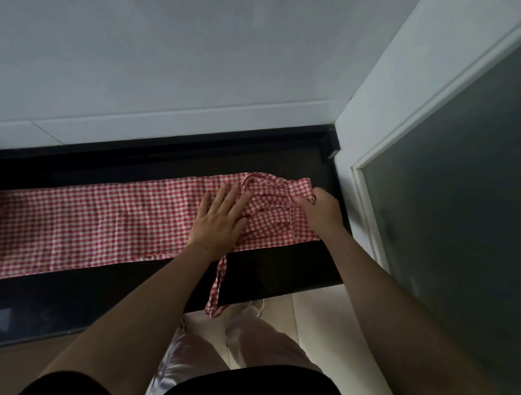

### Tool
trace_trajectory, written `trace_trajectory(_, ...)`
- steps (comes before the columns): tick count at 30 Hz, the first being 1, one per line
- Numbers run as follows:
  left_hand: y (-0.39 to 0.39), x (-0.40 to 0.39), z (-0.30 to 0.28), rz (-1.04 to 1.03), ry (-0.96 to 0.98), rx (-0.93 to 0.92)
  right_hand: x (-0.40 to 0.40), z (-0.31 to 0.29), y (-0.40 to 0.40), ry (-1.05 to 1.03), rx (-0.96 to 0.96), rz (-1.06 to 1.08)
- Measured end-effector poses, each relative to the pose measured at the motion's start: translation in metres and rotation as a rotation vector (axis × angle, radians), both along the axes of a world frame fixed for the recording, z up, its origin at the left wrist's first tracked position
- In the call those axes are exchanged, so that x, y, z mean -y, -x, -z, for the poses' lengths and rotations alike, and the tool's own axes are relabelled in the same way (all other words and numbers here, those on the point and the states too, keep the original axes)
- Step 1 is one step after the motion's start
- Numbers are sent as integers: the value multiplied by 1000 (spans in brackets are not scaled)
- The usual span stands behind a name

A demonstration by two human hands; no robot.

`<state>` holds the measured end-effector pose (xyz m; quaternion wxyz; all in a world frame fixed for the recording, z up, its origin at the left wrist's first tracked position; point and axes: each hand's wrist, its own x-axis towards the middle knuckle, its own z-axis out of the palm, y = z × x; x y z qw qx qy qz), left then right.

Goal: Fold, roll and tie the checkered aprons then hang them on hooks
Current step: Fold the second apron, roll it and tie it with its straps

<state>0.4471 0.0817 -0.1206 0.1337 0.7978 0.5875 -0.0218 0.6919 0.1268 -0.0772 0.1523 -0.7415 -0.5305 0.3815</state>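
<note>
The red-and-white checkered apron (pixel 105 225) lay folded into a long narrow band on the dark tabletop (pixel 286 273), its long axis running left to right across the view, parallel to the tabletop's near edge. Its left end reached the left border of the picture; its right end stopped just short of the white door frame (pixel 398 107) with the frosted glass panel (pixel 462 188). At that right end the cloth was bunched, with ties lying looped over it.

The left hand (pixel 221 221) rested flat on the apron, fingers straight and spread, pressing the cloth just left of the bunched part. The right hand (pixel 322 208) was at the apron's far right end, its fingers curled round the cloth or a tie at the edge; which of the two could not be told.

One checkered strap (pixel 217 288) ran out from under the left wrist, crossed the near part of the tabletop and hung over its front edge, above the pale floor (pixel 312 320). Both hands were over the right third of the band, near each other but not touching.
</note>
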Motion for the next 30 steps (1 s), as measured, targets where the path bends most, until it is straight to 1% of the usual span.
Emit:
trace_trajectory(4, -10, -11, -1, 39, 51, 21, 2, 1, -1, -116, 326, -27)
trace_trajectory(6, -15, -13, -10, 40, 71, 81, 3, 0, 4, -178, 484, -23)
trace_trajectory(8, -10, -8, -22, -38, 25, 135, 2, -3, 12, -307, 652, -8)
trace_trajectory(9, -5, -5, -27, -119, -7, 155, 1, -4, 18, -365, 712, -11)
trace_trajectory(11, 23, 6, -33, -341, -25, 151, -1, -8, 47, -473, 713, -114)
trace_trajectory(12, 33, 11, -33, -445, -2, 144, 0, -9, 62, -509, 672, -195)
trace_trajectory(14, 70, 24, -34, -605, 45, 121, 12, -8, 116, -547, 510, -380)
trace_trajectory(16, 101, 33, -34, -657, 88, 111, 33, -2, 166, -516, 390, -568)
trace_trajectory(18, 134, 46, -33, -638, 106, 74, 56, 10, 213, -466, 316, -665)
trace_trajectory(20, 162, 59, -34, -595, 124, 54, 73, 22, 252, -415, 333, -671)
trace_trajectory(22, 179, 66, -33, -539, 135, 75, 84, 29, 278, -360, 385, -645)
trace_trajectory(24, 197, 73, -32, -497, 105, 87, 90, 34, 299, -325, 442, -654)
trace_trajectory(25, 221, 81, -31, -503, 103, 77, 96, 36, 315, -312, 481, -662)
trace_trajectory(27, 236, 85, -28, -601, 124, 62, 93, 40, 296, -265, 556, -681)
trace_trajectory(28, 260, 90, -29, -677, 131, 70, 94, 40, 295, -262, 583, -677)
trace_trajectory(30, 289, 94, -32, -805, 129, 105, 91, 34, 285, -246, 589, -616)
